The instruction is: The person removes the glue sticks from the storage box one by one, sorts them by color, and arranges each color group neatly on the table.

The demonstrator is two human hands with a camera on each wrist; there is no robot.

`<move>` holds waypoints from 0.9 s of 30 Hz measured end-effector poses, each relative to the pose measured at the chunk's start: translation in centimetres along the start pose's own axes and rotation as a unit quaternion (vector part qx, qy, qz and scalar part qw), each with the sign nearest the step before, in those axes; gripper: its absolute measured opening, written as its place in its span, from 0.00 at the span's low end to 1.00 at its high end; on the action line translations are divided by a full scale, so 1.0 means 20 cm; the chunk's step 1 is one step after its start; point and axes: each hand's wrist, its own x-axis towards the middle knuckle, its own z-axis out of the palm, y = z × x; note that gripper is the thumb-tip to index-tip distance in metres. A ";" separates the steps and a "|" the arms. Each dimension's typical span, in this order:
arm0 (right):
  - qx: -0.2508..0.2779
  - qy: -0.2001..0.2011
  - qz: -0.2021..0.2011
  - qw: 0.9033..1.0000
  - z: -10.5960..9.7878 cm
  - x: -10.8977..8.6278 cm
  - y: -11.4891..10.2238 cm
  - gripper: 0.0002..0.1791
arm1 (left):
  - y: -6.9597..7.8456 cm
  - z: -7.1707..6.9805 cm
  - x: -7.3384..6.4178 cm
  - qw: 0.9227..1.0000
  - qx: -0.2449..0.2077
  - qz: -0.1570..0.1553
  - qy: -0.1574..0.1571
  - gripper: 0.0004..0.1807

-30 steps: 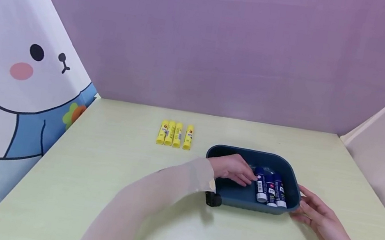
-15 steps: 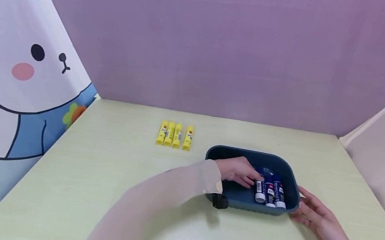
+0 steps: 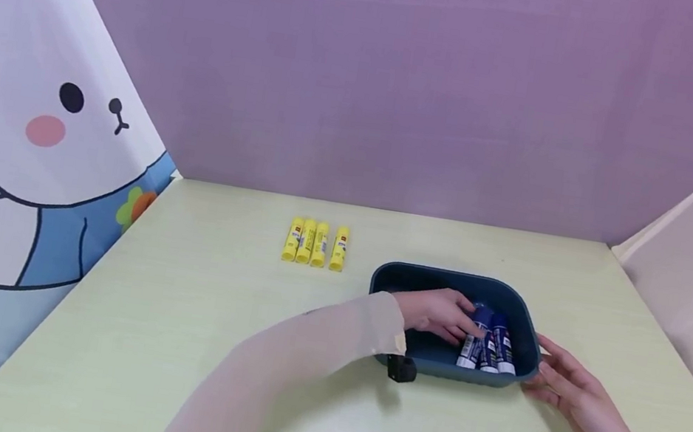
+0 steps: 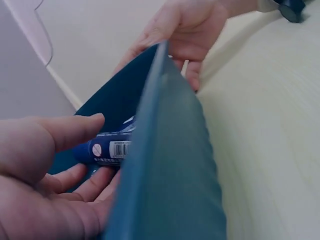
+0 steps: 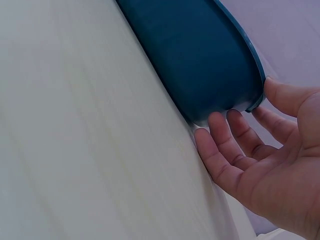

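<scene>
Three dark blue glue sticks with white ends lie side by side in the right half of a dark teal plastic box [image 3: 452,271]. My left hand [image 3: 440,312] reaches into the box, its fingertips at the leftmost glue stick [image 3: 469,354]. In the left wrist view, the thumb [image 4: 75,131] lies above the end of that blue glue stick [image 4: 115,149] and the other fingers lie below it. My right hand [image 3: 575,392] touches the box's right end from outside. In the right wrist view, relaxed fingers [image 5: 222,137] rest at the outer wall, with the thumb by the rim.
Several yellow glue sticks [image 3: 306,241] lie in a row on the pale table [image 3: 134,334], left of the box and farther back. A purple wall panel [image 3: 405,90] borders the far table edge. Side panels, the left one printed with a cartoon animal, flank the table.
My left hand has moved right inside the box, and the leftmost blue glue stick has shifted right against the others. My right hand stays at the box's end.
</scene>
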 end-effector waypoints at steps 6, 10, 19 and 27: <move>0.003 -0.005 0.007 1.000 0.00 -0.01 0.01 0.30 | -0.02 0.06 0.01 0.998 0.059 0.005 -0.024 0.26; 0.004 -0.010 0.001 1.000 0.00 0.00 0.01 0.30 | -0.02 0.08 0.01 0.995 0.097 0.016 -0.028 0.23; 0.003 -0.013 -0.004 1.000 -0.01 0.01 0.00 0.30 | -0.01 0.08 0.01 0.993 0.111 0.023 -0.028 0.22; 0.005 -0.013 -0.001 1.000 0.00 0.01 -0.01 0.30 | 0.03 0.04 -0.01 0.997 0.064 0.039 -0.034 0.26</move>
